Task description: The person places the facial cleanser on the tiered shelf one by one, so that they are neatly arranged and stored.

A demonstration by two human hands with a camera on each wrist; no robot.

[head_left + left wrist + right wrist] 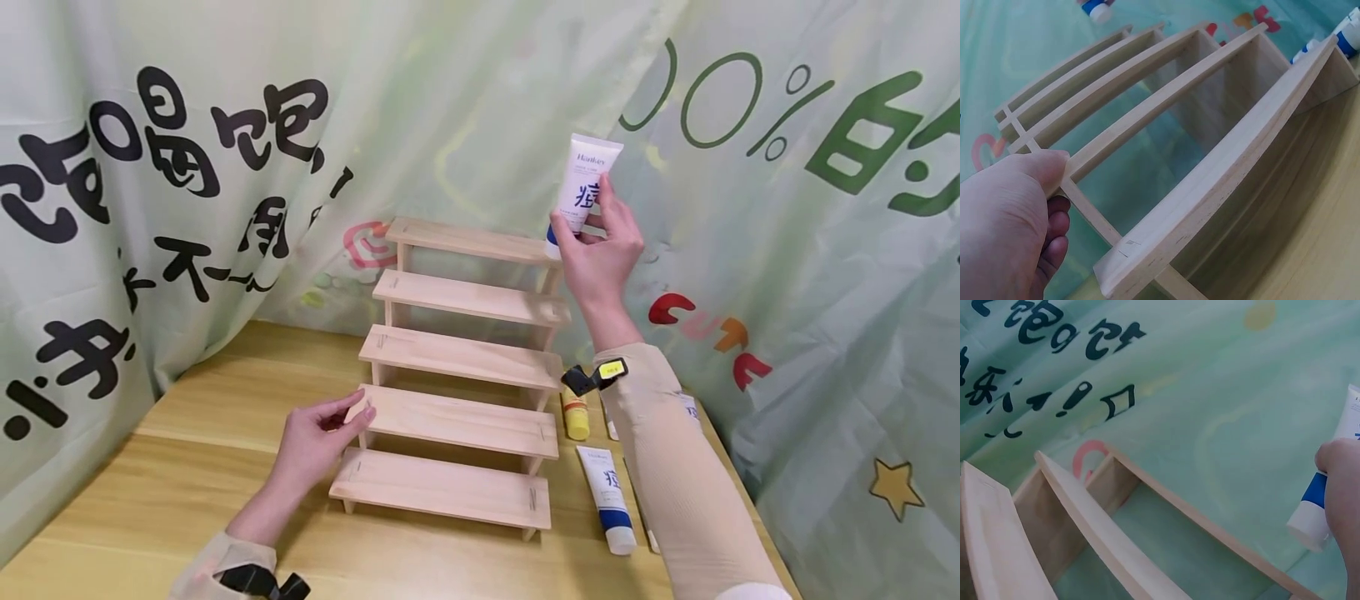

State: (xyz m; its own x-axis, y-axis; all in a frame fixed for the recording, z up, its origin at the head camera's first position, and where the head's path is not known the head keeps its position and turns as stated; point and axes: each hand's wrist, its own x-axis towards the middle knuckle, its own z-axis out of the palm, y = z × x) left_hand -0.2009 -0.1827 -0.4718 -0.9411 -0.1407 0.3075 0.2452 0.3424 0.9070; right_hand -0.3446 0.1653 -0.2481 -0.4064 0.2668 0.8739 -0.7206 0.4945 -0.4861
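A stepped wooden rack with several narrow shelves stands on the table. My left hand grips the left end of its second shelf from the bottom; the left wrist view shows the thumb on that shelf's corner. Above the right end of the top shelf, my right hand pinches a white squeeze tube with blue lettering and a blue band. The tube is upright, slightly tilted, cap down. In the right wrist view its white cap hangs beyond the rack's top shelf.
Right of the rack lies another white squeeze tube, with a small yellow tube behind it. More white tubes are partly hidden under my right forearm. A printed pale green curtain hangs behind and beside the wooden table.
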